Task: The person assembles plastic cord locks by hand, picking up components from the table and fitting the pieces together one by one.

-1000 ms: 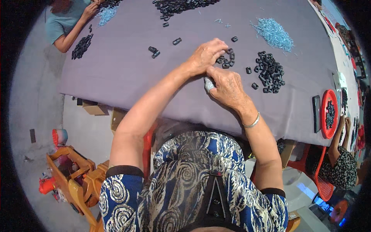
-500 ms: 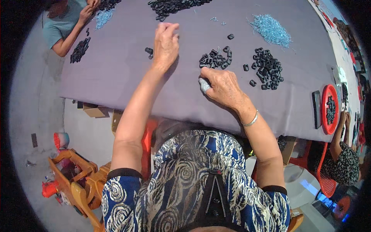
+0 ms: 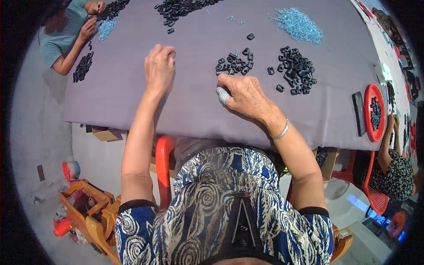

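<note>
My left hand point(image 3: 160, 68) rests low over the grey tablecloth point(image 3: 190, 101), left of centre, with its fingers curled down. Whatever is under or between those fingers is hidden. My right hand point(image 3: 247, 95) is closed at the near edge of a small group of black plastic pieces point(image 3: 232, 65). Grey wrapping point(image 3: 223, 95) covers one digit of that hand, and anything it grips is out of sight. Right of it lies a larger heap of short black pieces with holes point(image 3: 296, 70). One loose piece point(image 3: 251, 36) lies beyond the small group.
A black pile point(image 3: 181, 11) and a heap of small bluish shiny parts point(image 3: 298, 25) lie at the far side. Near the right edge sit a dark flat case point(image 3: 359, 114) and a red basket point(image 3: 370, 90). Another person's hand point(image 3: 87, 30) works at the far left.
My left hand has come back from the far pile toward me and now covers the spot where a few black pieces lay. My right hand stays beside the small group. The whole view has shifted slightly.
</note>
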{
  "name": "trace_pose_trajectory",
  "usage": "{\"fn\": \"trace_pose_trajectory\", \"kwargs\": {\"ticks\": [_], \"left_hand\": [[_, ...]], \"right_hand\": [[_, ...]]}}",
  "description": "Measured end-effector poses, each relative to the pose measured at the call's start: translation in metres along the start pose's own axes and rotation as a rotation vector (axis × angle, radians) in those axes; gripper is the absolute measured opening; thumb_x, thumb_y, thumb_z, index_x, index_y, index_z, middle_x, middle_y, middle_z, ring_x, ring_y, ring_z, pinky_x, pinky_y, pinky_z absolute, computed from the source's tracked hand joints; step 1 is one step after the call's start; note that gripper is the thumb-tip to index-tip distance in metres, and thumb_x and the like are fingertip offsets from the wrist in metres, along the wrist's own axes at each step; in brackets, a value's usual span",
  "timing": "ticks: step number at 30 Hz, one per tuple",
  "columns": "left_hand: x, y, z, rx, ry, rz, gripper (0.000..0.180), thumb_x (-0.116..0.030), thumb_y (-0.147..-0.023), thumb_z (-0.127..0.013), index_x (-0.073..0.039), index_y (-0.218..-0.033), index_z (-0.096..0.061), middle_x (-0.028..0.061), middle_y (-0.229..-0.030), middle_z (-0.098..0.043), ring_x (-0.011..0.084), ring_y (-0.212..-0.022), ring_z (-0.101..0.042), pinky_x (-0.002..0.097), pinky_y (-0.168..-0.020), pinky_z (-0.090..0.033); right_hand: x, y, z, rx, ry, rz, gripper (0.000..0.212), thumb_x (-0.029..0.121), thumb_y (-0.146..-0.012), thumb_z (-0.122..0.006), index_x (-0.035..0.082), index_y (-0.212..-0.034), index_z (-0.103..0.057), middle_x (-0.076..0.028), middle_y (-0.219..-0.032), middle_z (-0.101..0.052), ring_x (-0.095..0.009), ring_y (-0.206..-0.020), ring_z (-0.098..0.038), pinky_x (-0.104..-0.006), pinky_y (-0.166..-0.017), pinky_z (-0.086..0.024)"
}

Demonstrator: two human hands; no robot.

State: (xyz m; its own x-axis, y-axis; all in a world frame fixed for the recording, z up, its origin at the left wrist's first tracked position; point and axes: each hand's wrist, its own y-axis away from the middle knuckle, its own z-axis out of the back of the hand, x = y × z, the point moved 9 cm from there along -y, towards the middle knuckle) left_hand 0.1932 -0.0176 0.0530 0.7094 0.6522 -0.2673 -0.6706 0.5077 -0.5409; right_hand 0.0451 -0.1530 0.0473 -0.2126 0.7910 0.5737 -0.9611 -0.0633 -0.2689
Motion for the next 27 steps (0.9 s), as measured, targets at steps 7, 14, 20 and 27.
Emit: {"fn": "trace_pose_trajectory", "kwargs": {"ticks": [7,14,20,27], "left_hand": [[0.029,0.026,0.017,0.017,0.161,0.129,0.016,0.001,-0.08,-0.058,-0.003,-0.095,-0.062,0.01,-0.093,-0.057,0.0276,-0.091,-0.057,0.0378,-0.079,-0.047],[0.048,0.045,0.044,-0.165,0.432,0.361,0.032,-0.001,-0.084,-0.057,-0.001,-0.116,-0.057,0.0113,-0.111,-0.053,0.0239,-0.103,-0.057,0.0348,-0.09,-0.047],[0.089,0.083,0.064,-0.535,0.765,0.618,0.025,0.002,-0.088,-0.051,0.0,-0.113,-0.056,0.0054,-0.109,-0.053,0.0146,-0.098,-0.055,0.0281,-0.083,-0.048],[0.027,0.069,0.049,-0.288,0.842,0.522,0.02,0.001,-0.089,-0.055,-0.001,-0.108,-0.06,0.0022,-0.096,-0.056,0.0096,-0.087,-0.055,0.0245,-0.072,-0.05]], "right_hand": [[-0.015,0.001,0.003,0.031,-0.158,-0.109,0.015,0.011,-0.078,-0.062,0.001,-0.086,-0.053,-0.016,-0.07,-0.06,-0.033,-0.063,-0.059,-0.0411,-0.059,-0.046],[-0.025,0.005,0.03,0.028,0.003,-0.232,0.021,0.017,-0.077,-0.068,0.001,-0.085,-0.056,-0.018,-0.065,-0.058,-0.033,-0.059,-0.056,-0.0401,-0.057,-0.045],[-0.039,0.003,0.041,-0.008,0.025,-0.338,0.017,0.014,-0.078,-0.062,0.0,-0.087,-0.058,-0.02,-0.071,-0.061,-0.037,-0.066,-0.06,-0.0425,-0.062,-0.046],[-0.05,0.005,0.053,-0.169,-0.089,-0.37,0.015,0.008,-0.08,-0.061,-0.001,-0.09,-0.055,-0.017,-0.068,-0.06,-0.029,-0.058,-0.056,-0.0385,-0.059,-0.045]]}}
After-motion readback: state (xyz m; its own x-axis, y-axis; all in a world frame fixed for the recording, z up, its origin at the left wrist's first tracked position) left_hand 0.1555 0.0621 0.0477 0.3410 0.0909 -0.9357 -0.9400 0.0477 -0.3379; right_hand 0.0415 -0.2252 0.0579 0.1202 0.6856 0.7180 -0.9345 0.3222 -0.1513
